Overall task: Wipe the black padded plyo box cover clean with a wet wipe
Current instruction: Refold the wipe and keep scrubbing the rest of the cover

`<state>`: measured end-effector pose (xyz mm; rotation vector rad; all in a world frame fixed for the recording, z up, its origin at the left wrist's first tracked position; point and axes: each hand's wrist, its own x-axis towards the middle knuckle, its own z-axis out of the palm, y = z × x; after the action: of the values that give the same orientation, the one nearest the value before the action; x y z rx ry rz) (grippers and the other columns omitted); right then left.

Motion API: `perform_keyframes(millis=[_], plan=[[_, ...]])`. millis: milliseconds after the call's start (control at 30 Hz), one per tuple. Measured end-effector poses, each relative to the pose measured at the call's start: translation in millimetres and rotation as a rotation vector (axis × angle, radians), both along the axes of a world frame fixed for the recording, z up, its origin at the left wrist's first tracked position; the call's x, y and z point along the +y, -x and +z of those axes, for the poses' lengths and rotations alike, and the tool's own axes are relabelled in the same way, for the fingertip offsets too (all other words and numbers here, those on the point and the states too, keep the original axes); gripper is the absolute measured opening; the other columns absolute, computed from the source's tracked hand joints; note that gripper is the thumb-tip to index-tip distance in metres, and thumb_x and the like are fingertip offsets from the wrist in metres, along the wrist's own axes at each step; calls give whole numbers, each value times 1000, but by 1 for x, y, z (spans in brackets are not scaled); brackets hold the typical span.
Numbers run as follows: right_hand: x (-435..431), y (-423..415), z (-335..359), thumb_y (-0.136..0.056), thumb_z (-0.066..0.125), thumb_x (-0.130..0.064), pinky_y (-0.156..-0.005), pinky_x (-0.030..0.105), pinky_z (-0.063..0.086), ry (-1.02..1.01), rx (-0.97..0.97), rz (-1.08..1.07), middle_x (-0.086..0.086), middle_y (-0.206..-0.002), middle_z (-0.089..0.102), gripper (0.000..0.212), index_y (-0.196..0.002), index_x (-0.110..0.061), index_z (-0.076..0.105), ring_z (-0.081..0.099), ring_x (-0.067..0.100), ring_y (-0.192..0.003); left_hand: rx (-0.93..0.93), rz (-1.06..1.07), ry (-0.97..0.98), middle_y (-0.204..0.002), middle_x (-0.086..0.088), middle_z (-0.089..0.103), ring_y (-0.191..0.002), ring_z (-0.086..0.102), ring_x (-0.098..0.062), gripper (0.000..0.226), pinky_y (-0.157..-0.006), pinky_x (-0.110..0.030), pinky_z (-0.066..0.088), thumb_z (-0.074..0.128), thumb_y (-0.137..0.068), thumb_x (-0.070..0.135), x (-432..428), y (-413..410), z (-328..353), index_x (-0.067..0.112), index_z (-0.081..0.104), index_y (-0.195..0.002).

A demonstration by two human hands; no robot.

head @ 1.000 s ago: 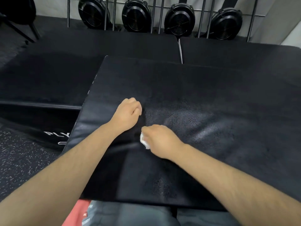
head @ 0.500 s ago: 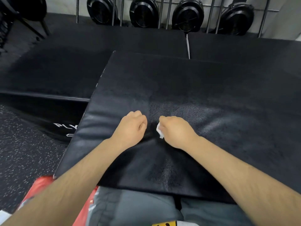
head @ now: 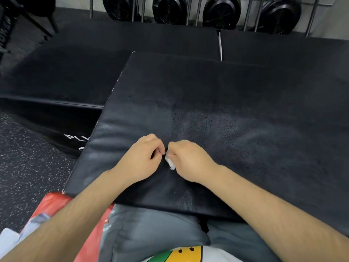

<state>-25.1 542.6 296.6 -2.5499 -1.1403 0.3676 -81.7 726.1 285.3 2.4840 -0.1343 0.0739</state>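
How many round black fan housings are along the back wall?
4 fan housings, in a row at the top edge: one at left, one left of centre, one right of centre, one at right. The frame crops their tops; more may lie outside it.

Open cover ahead; metal rails beyond

Left hand curled in loose fist, knuckles toward 12 o'clock. Right hand at its 3 o'clock, almost touching, fingers curled round wet wipe.
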Motion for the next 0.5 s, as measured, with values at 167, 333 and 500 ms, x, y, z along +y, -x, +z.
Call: perform_keyframes(millis=[167, 333, 500], plan=[[-26, -4, 0, -84, 57, -14, -84, 33, 42, 92, -48, 30, -18, -87, 65, 17, -74, -26, 50, 54, 11, -81, -59, 3, -56, -95, 16, 53, -89, 48, -9, 19, -82, -34, 45, 49, -84, 16, 2, 10, -7, 29, 60, -93], [4, 20, 8, -87, 52, -18, -80, 45, 47, -68, 54, -16, -6, -86, 64, 10, -77, -20, 52, 55, 25, -86, -75, 38, -106, -95, 16, 51, -85, 47, -11, 19, -78, -43, 46, 41, -82, 22, -7, 15, -7, 29, 56, -91], [-37, 36, 18, -88, 53, -14, -88, 32, 43, 14, 146, 165, -20, -81, 61, 22, -69, -24, 54, 49, 6, -82, -66, 1, -79, -103, 18, 52, -93, 48, -10, 20, -87, -41, 44, 54, -90, 13, 5, 25, -4, 33, 56, -95]])
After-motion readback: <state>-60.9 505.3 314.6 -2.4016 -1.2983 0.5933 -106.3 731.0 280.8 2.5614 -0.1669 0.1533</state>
